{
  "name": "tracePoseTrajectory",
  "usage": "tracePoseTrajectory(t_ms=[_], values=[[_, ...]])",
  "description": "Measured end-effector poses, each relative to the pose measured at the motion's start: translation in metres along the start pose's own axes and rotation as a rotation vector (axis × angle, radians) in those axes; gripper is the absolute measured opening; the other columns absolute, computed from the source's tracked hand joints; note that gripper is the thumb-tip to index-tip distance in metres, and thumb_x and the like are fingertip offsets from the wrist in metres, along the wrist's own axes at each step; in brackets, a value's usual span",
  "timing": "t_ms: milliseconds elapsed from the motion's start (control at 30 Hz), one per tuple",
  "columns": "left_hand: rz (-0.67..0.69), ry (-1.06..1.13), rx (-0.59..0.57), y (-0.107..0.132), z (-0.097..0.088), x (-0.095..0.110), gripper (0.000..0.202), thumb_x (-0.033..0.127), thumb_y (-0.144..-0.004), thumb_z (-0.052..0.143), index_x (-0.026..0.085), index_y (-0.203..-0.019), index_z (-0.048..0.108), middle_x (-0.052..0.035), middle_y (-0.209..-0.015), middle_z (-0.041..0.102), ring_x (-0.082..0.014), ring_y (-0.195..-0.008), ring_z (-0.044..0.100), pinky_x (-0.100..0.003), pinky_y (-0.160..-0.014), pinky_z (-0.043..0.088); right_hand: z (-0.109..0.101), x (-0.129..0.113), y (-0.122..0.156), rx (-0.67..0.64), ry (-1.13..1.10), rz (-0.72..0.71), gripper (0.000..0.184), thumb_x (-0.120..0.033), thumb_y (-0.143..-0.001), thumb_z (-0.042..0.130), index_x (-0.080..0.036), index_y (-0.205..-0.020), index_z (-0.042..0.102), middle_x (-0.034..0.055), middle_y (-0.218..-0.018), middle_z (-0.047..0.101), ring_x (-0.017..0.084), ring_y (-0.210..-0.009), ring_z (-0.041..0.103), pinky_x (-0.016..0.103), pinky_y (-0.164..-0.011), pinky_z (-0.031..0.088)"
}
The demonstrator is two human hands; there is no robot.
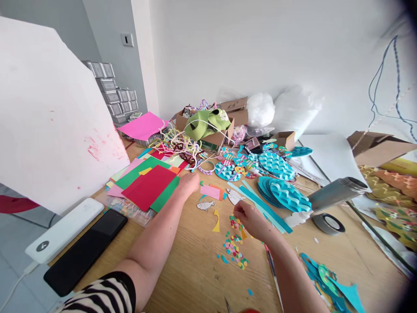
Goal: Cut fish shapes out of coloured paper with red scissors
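Observation:
My left hand (190, 182) is curled closed at the right edge of the green paper (166, 191), close to a round purple-and-white ring (206, 167). Whatever it holds, if anything, is hidden by the hand. With fingertips pinched together, my right hand (250, 221) is over a patch of colourful paper dots (235, 248). Anything in that pinch is too small to make out. Just beyond it lies a white paper fish (235, 197); a second fish drawing (206, 205) and a curved yellow paper scrap (216, 221) are between my hands.
Red paper (150, 187) tops the stack at left, near a black phone (86, 252) and white power strip (65, 230). Blue wavy discs (288, 194), a metal bottle (339, 193) and a tape roll (328, 224) stand at right. Scissors (273, 274) lie beside my right forearm.

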State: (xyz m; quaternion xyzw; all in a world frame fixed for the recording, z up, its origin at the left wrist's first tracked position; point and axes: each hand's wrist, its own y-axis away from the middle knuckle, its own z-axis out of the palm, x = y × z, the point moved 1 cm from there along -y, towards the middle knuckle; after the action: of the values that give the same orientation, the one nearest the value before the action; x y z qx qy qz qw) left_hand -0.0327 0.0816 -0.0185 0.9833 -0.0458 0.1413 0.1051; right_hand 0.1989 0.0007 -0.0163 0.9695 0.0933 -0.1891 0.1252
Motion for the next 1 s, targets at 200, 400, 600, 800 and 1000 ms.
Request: tracePoseTrajectory(t_ms=[200, 400, 600, 800, 1000], values=[[0.018, -0.004, 0.022, -0.007, 0.009, -0.005, 0.025, 0.009, -0.079, 0.059, 0.019, -0.097, 0.074, -0.012, -0.107, 0.071, -0.0224, -0.108, 0.063, -0.03, -0.095, 0.046, 0.024, -0.033, -0.003, -0.011, 0.065, 0.095, 0.016, -0.032, -0.086, 0.06, -0.016, -0.086, 0.063, 0.0147, -0.089, 0.072, 0.027, -0.085, 0.067, 0.029, -0.063, 0.039], [0.021, -0.008, 0.043, -0.01, 0.011, -0.006, 0.026, 0.015, -0.079, 0.062, 0.022, -0.103, 0.073, -0.0111, -0.106, 0.071, -0.0229, -0.109, 0.062, -0.03, -0.094, 0.047, 0.043, -0.048, -0.007, -0.02, 0.002, 0.126, 0.011, -0.017, -0.081, 0.059, -0.016, -0.071, 0.063, 0.0126, -0.083, 0.073, 0.024, -0.081, 0.067, 0.027, -0.063, 0.04], [0.037, 0.009, 0.072, -0.008, 0.008, -0.004, 0.025, 0.018, -0.083, 0.058, 0.02, -0.102, 0.074, -0.0131, -0.108, 0.07, -0.0247, -0.112, 0.06, -0.032, -0.096, 0.045, 0.006, -0.009, 0.01, 0.015, -0.259, 0.09, 0.021, -0.029, -0.086, 0.05, -0.02, -0.067, 0.053, -0.0014, -0.062, 0.061, 0.013, -0.059, 0.058, 0.022, -0.053, 0.04], [0.061, 0.058, 0.082, -0.007, 0.006, 0.001, 0.031, 0.016, -0.082, 0.056, 0.021, -0.109, 0.071, -0.0089, -0.113, 0.07, -0.0209, -0.113, 0.06, -0.027, -0.096, 0.044, 0.002, 0.031, 0.04, -0.011, -0.422, 0.22, 0.017, -0.03, -0.08, 0.05, -0.022, -0.065, 0.048, -0.0044, -0.052, 0.054, 0.013, -0.048, 0.056, 0.02, -0.041, 0.041], [0.091, 0.084, 0.066, -0.005, 0.004, 0.005, 0.033, 0.014, -0.084, 0.05, 0.022, -0.109, 0.07, -0.006, -0.113, 0.07, -0.0171, -0.107, 0.063, -0.023, -0.091, 0.045, 0.022, 0.036, 0.041, 0.027, -0.489, 0.279, 0.007, -0.028, -0.072, 0.05, -0.023, -0.076, 0.048, -0.0053, -0.054, 0.057, 0.012, -0.044, 0.055, 0.02, -0.037, 0.038]])
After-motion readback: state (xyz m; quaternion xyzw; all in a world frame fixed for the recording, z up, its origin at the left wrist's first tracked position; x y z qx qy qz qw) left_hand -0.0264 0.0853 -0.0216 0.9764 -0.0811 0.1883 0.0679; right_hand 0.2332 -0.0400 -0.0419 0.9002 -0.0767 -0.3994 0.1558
